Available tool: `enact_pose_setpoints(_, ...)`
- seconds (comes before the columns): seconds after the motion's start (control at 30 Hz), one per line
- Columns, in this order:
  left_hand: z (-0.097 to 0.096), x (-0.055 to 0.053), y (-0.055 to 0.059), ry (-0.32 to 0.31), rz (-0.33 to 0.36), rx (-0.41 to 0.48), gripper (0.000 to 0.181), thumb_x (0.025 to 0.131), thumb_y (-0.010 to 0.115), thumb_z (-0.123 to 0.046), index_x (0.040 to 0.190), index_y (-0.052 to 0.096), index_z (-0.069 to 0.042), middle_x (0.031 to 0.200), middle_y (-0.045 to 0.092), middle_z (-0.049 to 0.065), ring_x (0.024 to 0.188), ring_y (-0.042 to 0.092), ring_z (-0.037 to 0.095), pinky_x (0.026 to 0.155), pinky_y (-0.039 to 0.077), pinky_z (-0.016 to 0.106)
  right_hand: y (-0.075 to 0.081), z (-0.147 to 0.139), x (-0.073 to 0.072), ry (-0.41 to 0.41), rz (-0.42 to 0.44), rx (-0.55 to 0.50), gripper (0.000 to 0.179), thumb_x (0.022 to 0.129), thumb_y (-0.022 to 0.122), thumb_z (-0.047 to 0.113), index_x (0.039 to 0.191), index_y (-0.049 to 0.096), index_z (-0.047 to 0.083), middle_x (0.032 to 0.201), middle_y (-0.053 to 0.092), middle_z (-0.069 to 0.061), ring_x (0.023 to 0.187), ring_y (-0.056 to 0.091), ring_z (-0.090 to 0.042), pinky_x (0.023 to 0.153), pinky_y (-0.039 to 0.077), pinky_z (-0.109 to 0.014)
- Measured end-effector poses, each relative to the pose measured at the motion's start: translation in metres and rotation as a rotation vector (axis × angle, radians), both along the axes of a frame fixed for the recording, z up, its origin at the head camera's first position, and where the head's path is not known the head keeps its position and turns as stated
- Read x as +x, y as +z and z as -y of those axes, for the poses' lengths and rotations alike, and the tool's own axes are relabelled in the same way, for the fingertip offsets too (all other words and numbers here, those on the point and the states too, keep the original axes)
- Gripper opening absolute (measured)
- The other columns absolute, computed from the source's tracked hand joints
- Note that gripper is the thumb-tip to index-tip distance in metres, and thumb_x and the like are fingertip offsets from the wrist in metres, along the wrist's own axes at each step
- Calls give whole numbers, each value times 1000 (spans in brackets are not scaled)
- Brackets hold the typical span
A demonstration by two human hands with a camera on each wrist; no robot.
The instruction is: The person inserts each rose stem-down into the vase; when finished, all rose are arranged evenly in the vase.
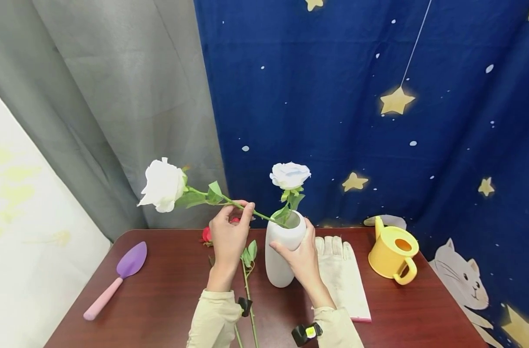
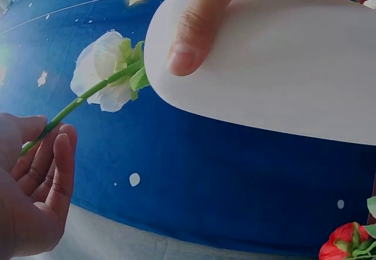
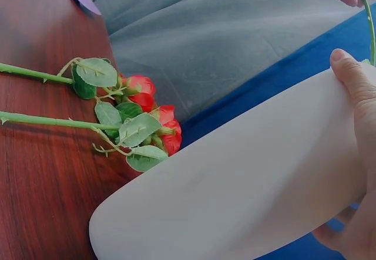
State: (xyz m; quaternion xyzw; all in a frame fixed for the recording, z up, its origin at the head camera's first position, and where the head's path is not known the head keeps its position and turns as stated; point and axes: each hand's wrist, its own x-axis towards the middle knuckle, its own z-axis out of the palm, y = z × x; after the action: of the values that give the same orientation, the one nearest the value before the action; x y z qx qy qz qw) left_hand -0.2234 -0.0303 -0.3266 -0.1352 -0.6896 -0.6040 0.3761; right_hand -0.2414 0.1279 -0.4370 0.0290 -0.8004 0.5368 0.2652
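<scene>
White rose (image 1: 163, 186), one: we pinch its stem in our left grip (image 1: 229, 237), bloom up and leftward of it, long axis slanting down rightward to the mouth of the vase (image 1: 276, 266), which our nearer right grip (image 1: 302, 257) clasps.

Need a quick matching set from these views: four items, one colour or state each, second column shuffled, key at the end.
Things:
1. Vase
2. Trowel
3. Watering can
4. Roses lying on the table

Colour or state:
A. Yellow
B. Red blooms
C. Gripped by the right hand
D. Purple blade, pink handle

Pairs: 1-C, 2-D, 3-A, 4-B
</scene>
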Motion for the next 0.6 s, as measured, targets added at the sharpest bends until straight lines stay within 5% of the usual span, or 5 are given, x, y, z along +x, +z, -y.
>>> enact_pose_setpoints(0.2,-1,-20,-22,-13,1,-35,13,84,70,-11,86,66,1,70,66,12,60,64,23,51,48,22,0,1,0,-4,-18,6,101,61,85,44,140,28,18,129,42,-1,108,49,-21,87,42,-43)
enact_pose_setpoints(0.4,-3,-24,-29,17,7,-84,16,85,70,-22,86,67,-6,68,66,1,60,62,9,49,47,22,-2,1,1,-2,-26,8,99,62,85,43,139,28,19,129,42,0,107,49,-19,85,43,-43)
enact_pose_setpoints(0.6,-8,-26,-32,13,25,-107,19,86,69,-25,86,67,-6,68,66,1,59,62,11,48,47,25,-3,1,-1,-5,-36,9,99,62,85,43,140,28,19,129,42,0,108,49,-19,86,42,-42)
